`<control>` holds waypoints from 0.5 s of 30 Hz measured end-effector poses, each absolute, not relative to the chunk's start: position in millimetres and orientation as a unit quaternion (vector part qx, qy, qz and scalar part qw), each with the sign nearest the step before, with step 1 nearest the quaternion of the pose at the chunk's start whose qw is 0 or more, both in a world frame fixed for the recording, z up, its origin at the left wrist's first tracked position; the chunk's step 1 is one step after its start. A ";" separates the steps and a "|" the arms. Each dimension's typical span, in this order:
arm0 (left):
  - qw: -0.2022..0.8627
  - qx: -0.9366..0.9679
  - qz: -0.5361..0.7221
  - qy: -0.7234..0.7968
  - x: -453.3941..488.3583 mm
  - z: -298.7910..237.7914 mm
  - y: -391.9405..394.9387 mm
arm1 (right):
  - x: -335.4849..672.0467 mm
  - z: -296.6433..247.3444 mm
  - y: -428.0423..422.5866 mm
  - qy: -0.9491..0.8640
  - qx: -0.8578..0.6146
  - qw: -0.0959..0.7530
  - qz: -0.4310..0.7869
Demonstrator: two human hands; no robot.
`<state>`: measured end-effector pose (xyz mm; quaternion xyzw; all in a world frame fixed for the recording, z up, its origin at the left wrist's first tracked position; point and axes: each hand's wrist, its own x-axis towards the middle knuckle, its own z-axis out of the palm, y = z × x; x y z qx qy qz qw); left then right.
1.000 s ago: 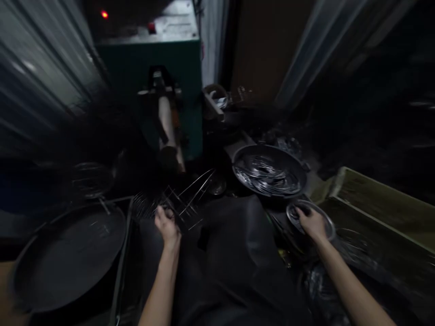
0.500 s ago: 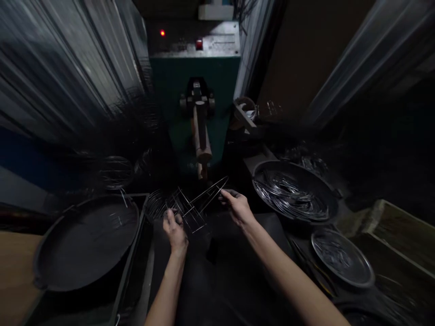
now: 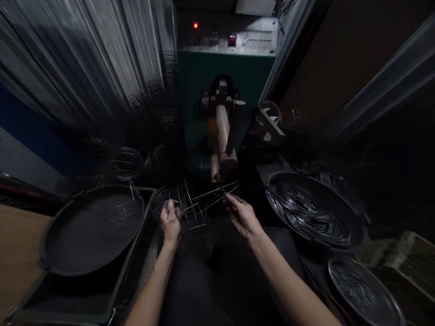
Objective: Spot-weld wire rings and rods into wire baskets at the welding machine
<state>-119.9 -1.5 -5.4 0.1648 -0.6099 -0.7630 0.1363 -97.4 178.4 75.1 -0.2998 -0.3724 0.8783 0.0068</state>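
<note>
A thin wire frame (image 3: 196, 207), with a crosswise grid part and a long narrow loop, is held between my two hands. My left hand (image 3: 170, 222) is closed at the frame's left side, thumb up. My right hand (image 3: 242, 213) pinches the narrow loop near its right tip. Just beyond the frame stand the rod-like electrodes (image 3: 227, 145) of a green machine (image 3: 193, 81) that looks like a spot welder. Behind my left hand lies a bundle of curved wires (image 3: 159, 201). The exact grip of the left fingers is partly hidden.
On the left, a wide dark pan (image 3: 88, 235) rests on a rack. To the right, a pan (image 3: 356, 235) holds many bent wires, and a smaller metal dish (image 3: 384, 290) holds short wire pieces. A round wire grid (image 3: 127, 163) stands at the back left. A red lamp (image 3: 195, 25) glows on the machine.
The view has turned left, so the machine appears further right. Both hands still hold the wire frame, now with its long loop lying flatter.
</note>
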 end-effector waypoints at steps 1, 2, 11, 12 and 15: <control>0.136 0.164 -0.761 -0.613 -121.0 -4.4 -1.5 | -98.2 76.1 177.9 -0.372 -0.304 0.007 0.877; 0.135 0.163 -0.757 -0.618 -122.0 -3.4 -1.4 | -98.9 77.0 177.6 -0.372 -0.308 0.009 0.876; 0.115 0.158 -0.752 -0.630 -130.4 -0.2 -2.1 | -107.2 80.9 172.8 -0.366 -0.345 0.018 0.864; 0.114 0.155 -0.753 -0.629 -131.4 0.3 -2.3 | -108.6 81.4 172.2 -0.369 -0.347 0.019 0.862; 0.106 0.153 -0.763 -0.619 -133.5 3.5 -3.0 | -112.4 82.9 171.2 -0.370 -0.349 0.023 0.861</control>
